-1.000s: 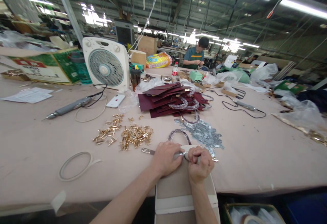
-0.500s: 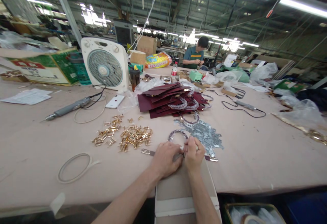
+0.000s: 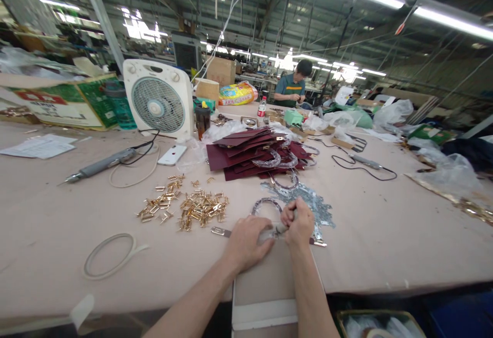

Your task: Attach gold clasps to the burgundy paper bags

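My left hand [image 3: 248, 241] lies over the top end of a beige bag panel [image 3: 265, 286], thumb and fingers curled onto it by a bit of clear plastic. My right hand [image 3: 298, 222] is wrapped round a pale-handled tool [image 3: 283, 228], which slants down toward my left fingertips; its tip is too small to make out. A plastic-wrapped ring handle [image 3: 265, 202] stands beyond my hands. On either side of them show the gold-tipped strap ends, left [image 3: 220, 231] and right [image 3: 319, 243]. Grey metal plates [image 3: 308, 199] are heaped just past my right hand.
Gold metal fittings [image 3: 202, 207] lie left of my hands. Stacked burgundy panels [image 3: 242, 153] with wrapped handles sit ahead. A tape roll [image 3: 110, 256], an electric screwdriver [image 3: 102, 166], a phone [image 3: 172, 155] and a fan [image 3: 157, 99] are leftward. A co-worker [image 3: 290, 89] sits across the table.
My right hand has shifted slightly right and turned, so more of the tool shows below its fingers. My left hand stays on the panel. The view has shifted slightly.
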A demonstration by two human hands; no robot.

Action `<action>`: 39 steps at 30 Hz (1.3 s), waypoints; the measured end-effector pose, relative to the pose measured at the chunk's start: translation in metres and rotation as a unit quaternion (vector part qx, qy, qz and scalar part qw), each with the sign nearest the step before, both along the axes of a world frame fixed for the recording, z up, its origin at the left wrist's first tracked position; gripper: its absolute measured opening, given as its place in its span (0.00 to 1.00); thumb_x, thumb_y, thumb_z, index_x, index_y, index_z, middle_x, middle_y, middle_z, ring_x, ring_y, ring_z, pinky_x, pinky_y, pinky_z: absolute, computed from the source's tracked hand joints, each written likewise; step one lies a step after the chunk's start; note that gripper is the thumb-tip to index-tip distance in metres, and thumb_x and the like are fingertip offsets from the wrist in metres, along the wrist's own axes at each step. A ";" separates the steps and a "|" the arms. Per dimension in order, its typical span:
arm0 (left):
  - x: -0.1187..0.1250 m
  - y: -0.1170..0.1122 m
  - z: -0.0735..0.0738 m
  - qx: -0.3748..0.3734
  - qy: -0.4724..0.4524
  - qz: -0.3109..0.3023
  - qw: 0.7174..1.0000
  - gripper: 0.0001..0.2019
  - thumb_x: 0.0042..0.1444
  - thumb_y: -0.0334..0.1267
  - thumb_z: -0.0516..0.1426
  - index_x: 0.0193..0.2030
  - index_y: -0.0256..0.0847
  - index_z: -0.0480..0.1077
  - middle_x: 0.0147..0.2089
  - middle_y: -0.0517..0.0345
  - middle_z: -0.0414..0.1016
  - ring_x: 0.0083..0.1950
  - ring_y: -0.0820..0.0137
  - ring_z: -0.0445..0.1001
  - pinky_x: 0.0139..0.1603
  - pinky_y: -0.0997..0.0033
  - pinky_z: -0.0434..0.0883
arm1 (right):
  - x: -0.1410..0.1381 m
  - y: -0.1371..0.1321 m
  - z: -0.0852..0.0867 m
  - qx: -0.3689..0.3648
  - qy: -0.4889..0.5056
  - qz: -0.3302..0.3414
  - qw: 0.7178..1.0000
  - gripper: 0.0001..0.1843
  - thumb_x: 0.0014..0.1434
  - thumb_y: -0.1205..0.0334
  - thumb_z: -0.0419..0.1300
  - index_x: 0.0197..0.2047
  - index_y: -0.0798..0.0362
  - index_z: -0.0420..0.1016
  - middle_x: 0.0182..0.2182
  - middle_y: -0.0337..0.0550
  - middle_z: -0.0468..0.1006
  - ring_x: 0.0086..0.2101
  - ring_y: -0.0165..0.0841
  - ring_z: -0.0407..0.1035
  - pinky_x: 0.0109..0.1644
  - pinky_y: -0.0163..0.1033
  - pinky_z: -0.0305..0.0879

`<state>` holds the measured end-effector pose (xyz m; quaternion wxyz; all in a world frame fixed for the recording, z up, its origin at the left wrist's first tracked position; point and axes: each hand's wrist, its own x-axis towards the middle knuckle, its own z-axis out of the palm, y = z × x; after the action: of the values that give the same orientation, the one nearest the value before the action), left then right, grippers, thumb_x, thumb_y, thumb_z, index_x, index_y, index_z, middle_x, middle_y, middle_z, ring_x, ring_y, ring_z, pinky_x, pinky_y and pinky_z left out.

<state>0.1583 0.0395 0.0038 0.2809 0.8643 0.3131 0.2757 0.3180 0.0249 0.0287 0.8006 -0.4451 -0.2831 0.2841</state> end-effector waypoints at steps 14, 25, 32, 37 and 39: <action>0.002 0.002 -0.005 0.001 -0.014 0.005 1.000 0.09 0.62 0.43 0.64 0.49 0.52 0.79 0.60 0.61 0.81 0.59 0.58 0.76 0.58 0.54 0.69 | -0.013 -0.006 -0.004 -0.036 -0.171 0.015 0.985 0.26 0.70 0.44 0.58 0.25 0.51 0.65 0.15 0.28 0.58 0.16 0.25 0.52 0.19 0.32 0.49; 0.002 0.002 -0.005 0.006 -0.011 -0.001 1.000 0.09 0.62 0.43 0.64 0.49 0.52 0.79 0.60 0.59 0.81 0.59 0.58 0.76 0.59 0.54 0.70 | -0.017 -0.013 -0.009 -0.049 -0.174 0.002 0.984 0.25 0.71 0.46 0.56 0.25 0.50 0.64 0.17 0.28 0.58 0.17 0.26 0.52 0.20 0.33 0.50; 0.000 0.004 -0.004 0.013 -0.001 -0.017 1.000 0.12 0.61 0.42 0.64 0.52 0.52 0.80 0.62 0.59 0.80 0.60 0.57 0.75 0.60 0.54 0.70 | -0.018 -0.020 0.014 0.079 -0.103 -0.001 0.992 0.22 0.71 0.53 0.55 0.25 0.50 0.63 0.16 0.28 0.56 0.16 0.25 0.50 0.18 0.31 0.47; -0.001 0.002 -0.002 0.021 -0.002 -0.015 1.000 0.12 0.63 0.42 0.62 0.53 0.53 0.79 0.61 0.61 0.80 0.59 0.58 0.75 0.59 0.53 0.70 | -0.019 -0.022 0.016 0.086 -0.142 0.013 0.986 0.22 0.71 0.53 0.56 0.24 0.50 0.65 0.16 0.29 0.57 0.16 0.25 0.51 0.19 0.32 0.48; 0.000 0.002 -0.001 0.028 0.002 -0.010 1.000 0.12 0.64 0.41 0.62 0.53 0.52 0.80 0.60 0.60 0.81 0.59 0.58 0.76 0.58 0.53 0.71 | -0.018 -0.019 0.006 0.012 -0.157 0.024 0.987 0.25 0.70 0.50 0.56 0.23 0.50 0.64 0.16 0.30 0.58 0.16 0.26 0.52 0.19 0.33 0.48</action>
<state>0.1583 0.0411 0.0029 0.2591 0.8753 0.2975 0.2798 0.2997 0.0055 0.0343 0.7444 -0.4677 -0.4192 0.2268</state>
